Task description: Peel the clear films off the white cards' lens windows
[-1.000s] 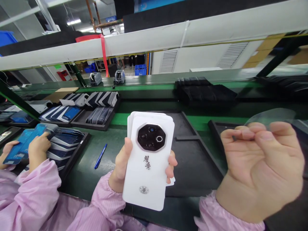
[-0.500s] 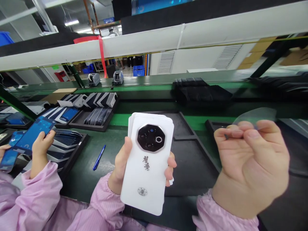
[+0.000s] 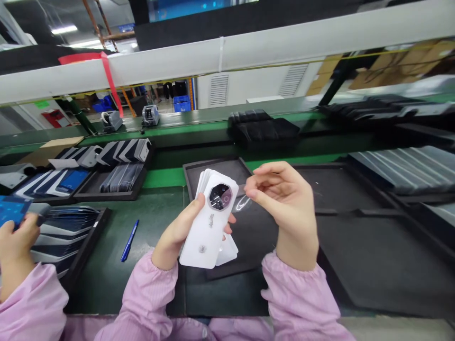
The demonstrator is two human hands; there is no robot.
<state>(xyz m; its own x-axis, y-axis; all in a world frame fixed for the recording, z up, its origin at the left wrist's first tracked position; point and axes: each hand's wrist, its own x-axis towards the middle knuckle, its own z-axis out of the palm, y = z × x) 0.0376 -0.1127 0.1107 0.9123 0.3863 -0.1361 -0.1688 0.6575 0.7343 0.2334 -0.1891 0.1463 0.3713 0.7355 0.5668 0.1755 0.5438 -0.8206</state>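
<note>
You sit at a green workbench [image 3: 159, 208] in a factory hall, with a long white beam [image 3: 249, 47] crossing above it; black trays [image 3: 209, 166] lie on the bench in front of you. Your left hand [image 3: 181, 232] holds a small fanned stack of white phone back covers [image 3: 209, 222], tilted, the thumb on the left edge and the other fingers curled behind it; the top cover shows a dark octagonal camera window [image 3: 220, 196] near its upper end. Your right hand [image 3: 284, 203] is just beside the top of the stack, the thumb and forefinger pinched together on a thin clear film [image 3: 243, 201]; the film hangs between the hand and the stack, and I cannot tell if it touches the cover. A blue pen [image 3: 129, 240] lies on the bench to the left; farther left, trays with dark and blue phone parts [image 3: 74, 177] stand in rows. At the left edge, another person's hand [image 3: 16, 239] in a pink sleeve holds a blue part [image 3: 12, 210].
</note>
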